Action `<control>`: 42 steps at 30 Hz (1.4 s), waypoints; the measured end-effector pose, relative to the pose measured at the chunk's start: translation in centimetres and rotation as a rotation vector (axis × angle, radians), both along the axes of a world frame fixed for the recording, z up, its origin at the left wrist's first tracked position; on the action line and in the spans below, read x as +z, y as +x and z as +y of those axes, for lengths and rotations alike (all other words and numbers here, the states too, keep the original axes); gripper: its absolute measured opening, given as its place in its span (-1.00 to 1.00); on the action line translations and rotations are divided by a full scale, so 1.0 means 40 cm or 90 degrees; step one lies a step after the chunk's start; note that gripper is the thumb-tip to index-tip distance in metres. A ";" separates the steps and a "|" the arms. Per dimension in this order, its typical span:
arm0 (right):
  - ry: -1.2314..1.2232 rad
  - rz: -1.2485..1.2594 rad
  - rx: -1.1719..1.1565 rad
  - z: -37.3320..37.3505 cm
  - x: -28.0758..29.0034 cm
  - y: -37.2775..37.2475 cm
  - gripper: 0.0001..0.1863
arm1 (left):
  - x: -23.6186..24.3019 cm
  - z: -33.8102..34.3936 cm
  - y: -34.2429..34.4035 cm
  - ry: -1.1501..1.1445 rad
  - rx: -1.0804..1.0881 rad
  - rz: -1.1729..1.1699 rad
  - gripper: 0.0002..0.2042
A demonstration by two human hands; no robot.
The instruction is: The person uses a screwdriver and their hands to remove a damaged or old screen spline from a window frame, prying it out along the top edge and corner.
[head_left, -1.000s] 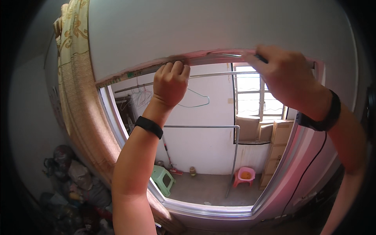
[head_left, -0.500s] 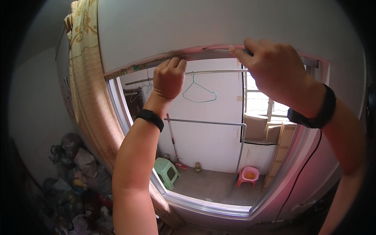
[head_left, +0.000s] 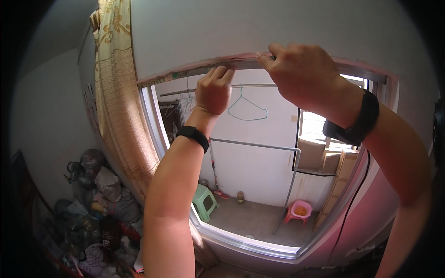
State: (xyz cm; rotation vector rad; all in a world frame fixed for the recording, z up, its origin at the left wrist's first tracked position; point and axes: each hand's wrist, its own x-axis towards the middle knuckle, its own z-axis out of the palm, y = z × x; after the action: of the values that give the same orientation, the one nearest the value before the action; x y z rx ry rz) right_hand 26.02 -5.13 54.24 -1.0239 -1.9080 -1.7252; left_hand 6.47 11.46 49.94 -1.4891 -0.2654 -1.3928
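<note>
Both my arms are raised to the top edge of a window frame [head_left: 283, 250]. My left hand [head_left: 214, 91] is closed, its fingertips against the underside of the worn, pinkish top edge [head_left: 194, 71]. Whatever lies in those fingers is hidden. To its right, my right hand [head_left: 303, 74] is closed too, thumb pointing left. A slim thing with a dark end [head_left: 272, 58] shows by its thumb, and a thin light line runs left from there along the edge; its kind cannot be made out. Each wrist wears a black band.
A patterned curtain [head_left: 116, 92] hangs left, above heaped bags [head_left: 109, 185]. Beyond the opening are a teal hanger [head_left: 248, 113] on a rail, a grey pipe frame [head_left: 252, 144], a green stool [head_left: 204, 204] and a pink chair [head_left: 299, 211]. A black cable [head_left: 345, 217] hangs right.
The whole view has shifted, so the room sits further right. My right hand has moved left along the top edge, closer to my left hand, which keeps its place there.
</note>
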 end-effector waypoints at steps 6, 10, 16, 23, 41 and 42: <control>0.019 -0.025 -0.084 -0.102 0.020 0.036 -0.86 | 0.004 0.016 -0.022 -0.004 0.000 0.015 -0.86; 0.038 -0.069 -0.125 -0.123 0.026 0.073 -0.81 | 0.005 0.013 -0.025 -0.008 0.018 0.024 -0.84; 0.021 -0.066 -0.056 -0.015 0.018 -0.002 -0.70 | 0.009 0.018 -0.020 0.026 -0.004 0.027 -0.87; 0.004 -0.063 -0.127 -0.073 0.038 -0.047 -0.70 | 0.017 0.033 -0.028 0.055 -0.015 0.033 -0.92; 0.023 -0.061 -0.109 -0.010 0.016 -0.091 -0.57 | -0.013 0.032 -0.014 0.056 -0.051 0.021 -0.82; -0.004 -0.047 -0.117 -0.003 0.019 -0.112 -0.57 | -0.010 0.032 -0.013 0.056 -0.047 0.019 -0.82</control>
State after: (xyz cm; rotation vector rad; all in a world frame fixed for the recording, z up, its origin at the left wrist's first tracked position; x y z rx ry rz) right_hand 21.55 -5.26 55.02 -1.1864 -1.9159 -1.8823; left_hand 5.97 12.76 49.56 -1.4580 -0.1298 -1.4209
